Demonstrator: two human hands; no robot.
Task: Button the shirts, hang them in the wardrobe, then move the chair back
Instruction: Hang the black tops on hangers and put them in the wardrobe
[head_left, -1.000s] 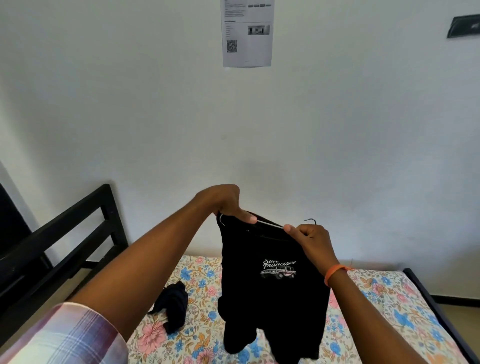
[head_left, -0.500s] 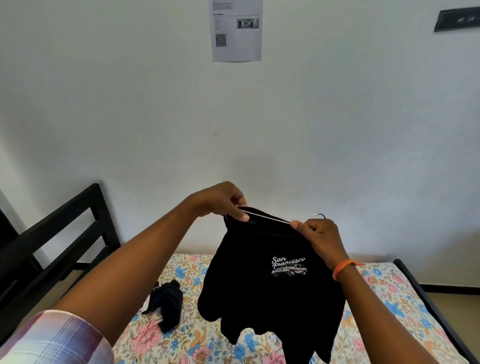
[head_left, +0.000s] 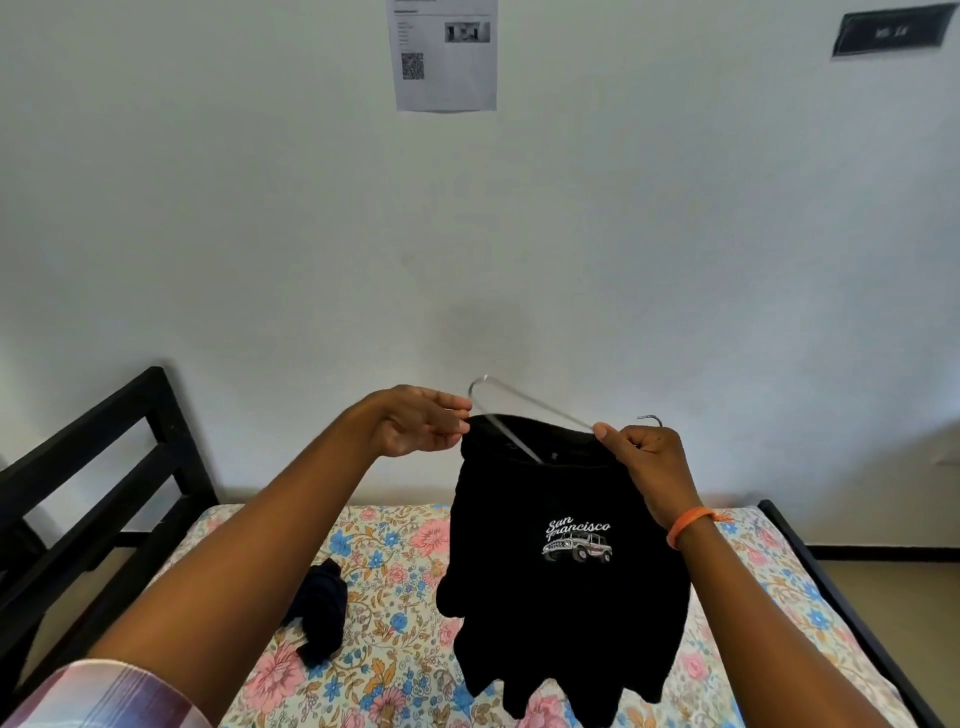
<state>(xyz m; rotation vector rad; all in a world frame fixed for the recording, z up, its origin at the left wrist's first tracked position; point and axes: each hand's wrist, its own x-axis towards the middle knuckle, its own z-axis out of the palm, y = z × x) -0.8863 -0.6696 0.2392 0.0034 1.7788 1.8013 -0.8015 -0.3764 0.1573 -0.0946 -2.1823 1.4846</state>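
The right hand grips the shirt collar and hanger together, holding both up over the bed. The left hand pinches the opposite shoulder, probably to seat it over the bare hanger end. "San Francisco" reads below the right grip.

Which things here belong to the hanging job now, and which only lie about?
In use:
- black shirt, held above the bed
- wire hanger, partly inside its collar
- left hand pinching the collar
- right hand gripping shirt and hanger

Lying about:
- dark garment on the floral bed
- paper notice on the wall
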